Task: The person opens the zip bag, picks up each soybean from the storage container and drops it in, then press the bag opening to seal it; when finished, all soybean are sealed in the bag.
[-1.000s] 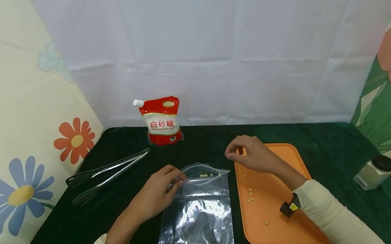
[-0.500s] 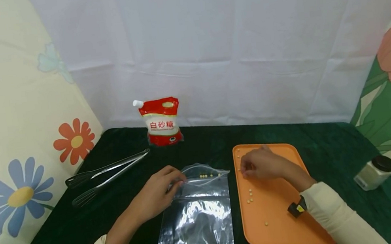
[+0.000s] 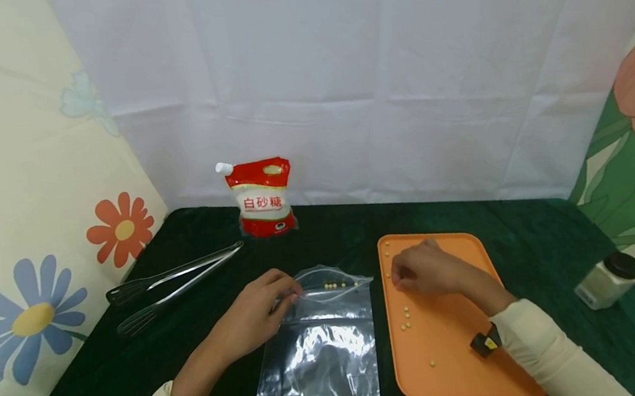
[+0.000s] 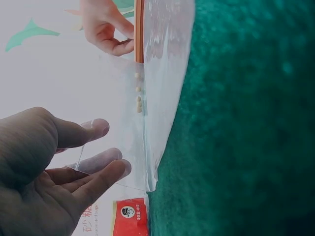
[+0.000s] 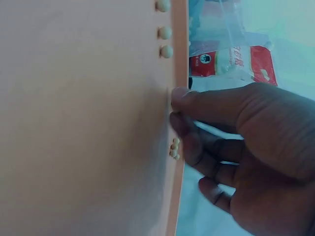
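A clear zip bag (image 3: pixel 323 359) lies flat, its mouth bowed apart, with several small round pale-yellow beads or beans (image 3: pixel 332 285) inside near the top. My left hand (image 3: pixel 259 310) holds the bag's left corner at the mouth, thumb and fingers either side of the film in the left wrist view. My right hand (image 3: pixel 429 267) is over the left side of an orange tray (image 3: pixel 457 364), curled fingertips down at its surface. In the right wrist view, thumb and index finger (image 5: pixel 182 123) nearly meet; whether a bead lies between them is hidden. More beads (image 3: pixel 405 318) lie along the tray's left side.
Metal tongs (image 3: pixel 181 280) lie at the left. Behind the bag stands a red and white sugar pouch (image 3: pixel 262 197) with a white cap. A clear jar with a black lid (image 3: pixel 608 280) is at the far right. Dark green cloth (image 3: pixel 344 227) covers the table.
My right hand moved from beside the bag's mouth to the right and down onto the tray, then stayed nearly still. My left hand and the bag have not moved.
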